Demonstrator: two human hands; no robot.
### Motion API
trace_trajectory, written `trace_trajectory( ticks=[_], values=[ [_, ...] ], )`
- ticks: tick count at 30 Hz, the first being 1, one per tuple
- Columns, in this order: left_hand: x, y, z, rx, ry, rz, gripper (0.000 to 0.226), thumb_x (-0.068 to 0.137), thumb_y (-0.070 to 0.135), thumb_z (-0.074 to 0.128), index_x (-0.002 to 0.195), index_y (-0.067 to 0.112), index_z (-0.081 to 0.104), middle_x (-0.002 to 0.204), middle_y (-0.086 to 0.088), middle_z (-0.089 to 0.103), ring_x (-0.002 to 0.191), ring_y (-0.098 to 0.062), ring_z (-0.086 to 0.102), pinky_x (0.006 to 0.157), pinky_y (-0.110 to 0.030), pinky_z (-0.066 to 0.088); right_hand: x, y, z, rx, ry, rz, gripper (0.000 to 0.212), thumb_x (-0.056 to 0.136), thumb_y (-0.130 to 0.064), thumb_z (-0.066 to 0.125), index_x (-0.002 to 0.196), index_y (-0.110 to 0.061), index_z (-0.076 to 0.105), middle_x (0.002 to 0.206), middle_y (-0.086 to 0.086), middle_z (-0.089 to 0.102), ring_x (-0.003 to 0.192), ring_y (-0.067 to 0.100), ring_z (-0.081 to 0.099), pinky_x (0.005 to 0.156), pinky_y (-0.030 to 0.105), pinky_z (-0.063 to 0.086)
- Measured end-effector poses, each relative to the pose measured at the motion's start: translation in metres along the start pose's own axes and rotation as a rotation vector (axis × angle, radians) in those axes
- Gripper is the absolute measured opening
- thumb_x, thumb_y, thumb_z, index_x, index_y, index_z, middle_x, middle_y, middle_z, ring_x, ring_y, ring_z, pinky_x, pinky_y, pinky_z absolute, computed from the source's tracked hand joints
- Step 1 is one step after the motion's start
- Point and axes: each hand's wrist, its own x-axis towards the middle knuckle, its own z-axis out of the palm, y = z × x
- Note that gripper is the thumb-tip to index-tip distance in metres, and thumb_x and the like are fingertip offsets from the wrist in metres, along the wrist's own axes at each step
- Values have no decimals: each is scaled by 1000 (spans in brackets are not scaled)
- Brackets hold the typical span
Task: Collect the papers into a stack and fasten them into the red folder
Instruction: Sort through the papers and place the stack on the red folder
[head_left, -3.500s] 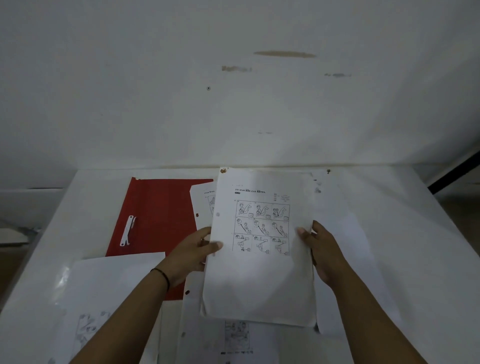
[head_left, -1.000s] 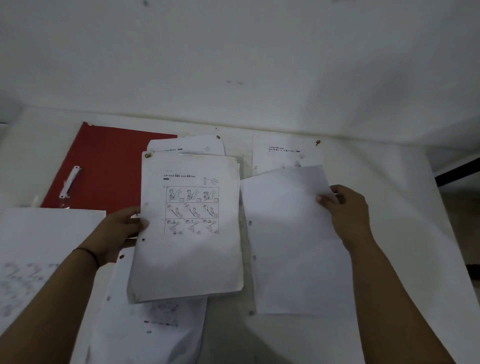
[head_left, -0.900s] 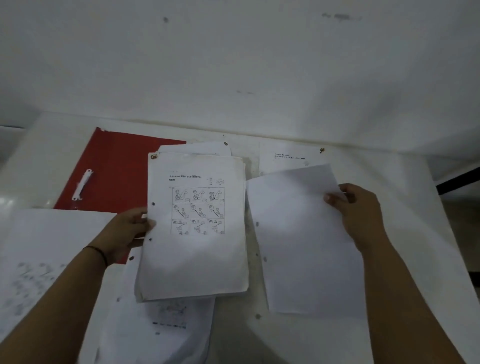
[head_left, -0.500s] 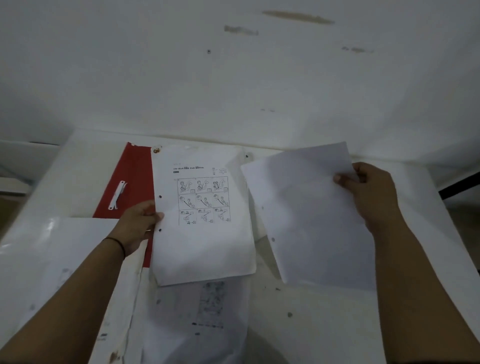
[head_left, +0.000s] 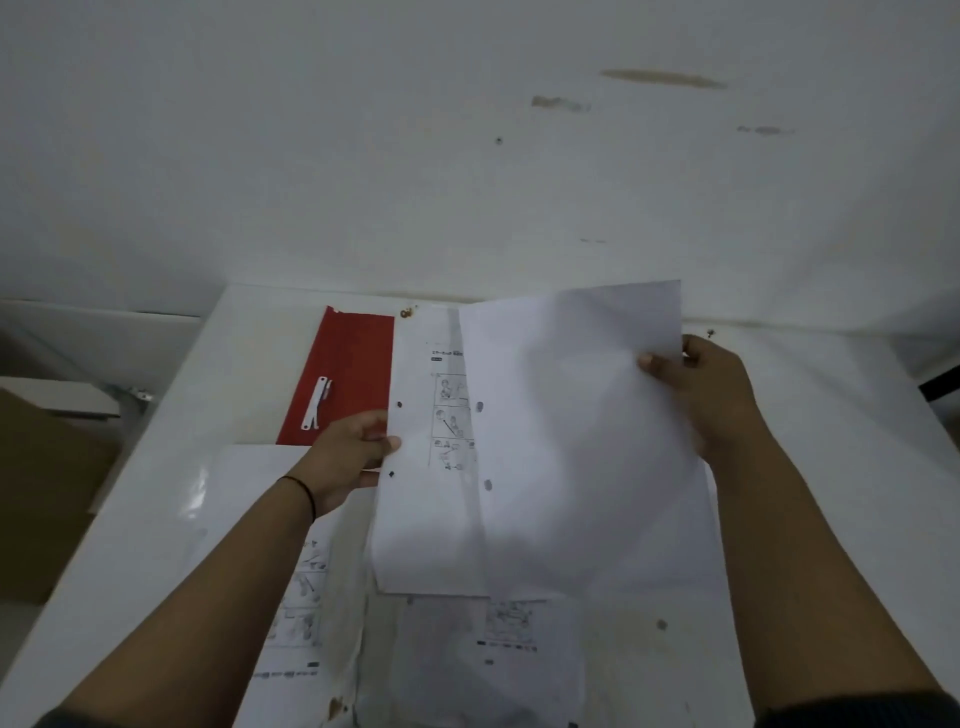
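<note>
The red folder (head_left: 345, 371) lies open at 11 o'clock on the white table (head_left: 831, 415), its white fastener strip (head_left: 316, 402) bare, no sheets in it. Loose printed sheets (head_left: 498, 654) lie toward 6 o'clock. The table's right side, at 3 o'clock, is bare. The left hand (head_left: 353, 457) pinches the paper stack's (head_left: 421, 499) left edge. The right hand (head_left: 711, 395) grips a blank sheet (head_left: 582, 441) overlapping the stack.

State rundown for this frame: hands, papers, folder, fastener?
left hand: grips the stack's left edge
right hand: pinches the blank sheet's right edge
stack: held up, printed side showing
blank sheet: held, overlapping the stack
red folder: open, flat on table
white fastener: on folder, no papers threaded
</note>
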Motion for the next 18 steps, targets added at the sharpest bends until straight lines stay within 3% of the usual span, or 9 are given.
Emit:
trace_trajectory(
  ticks=[7, 13, 18],
  values=[
    [-13, -1, -7, -45, -112, -10, 30, 91, 3, 55, 119, 13, 61, 115, -13, 67, 96, -26, 64, 79, -37, 58, -16, 24, 26, 152, 5, 170, 13, 80, -8, 71, 89, -16, 71, 92, 7, 73, 84, 29, 69, 82, 44, 56],
    [-22, -5, -12, -54, -175, 2, 29, 91, 3, 55, 115, 16, 63, 116, -14, 66, 102, -34, 60, 82, -39, 57, -36, 36, 43, 244, 39, 192, 12, 82, -6, 69, 92, -14, 69, 95, 6, 72, 84, 23, 68, 65, 29, 57],
    [-24, -10, -14, -61, -204, -2, 26, 90, 4, 56, 111, 17, 65, 117, -20, 64, 99, -36, 56, 80, -38, 58, -45, 43, 50, 233, 3, 191, 23, 85, -8, 66, 107, -12, 66, 108, 10, 70, 97, 28, 67, 81, 41, 55]
  ],
)
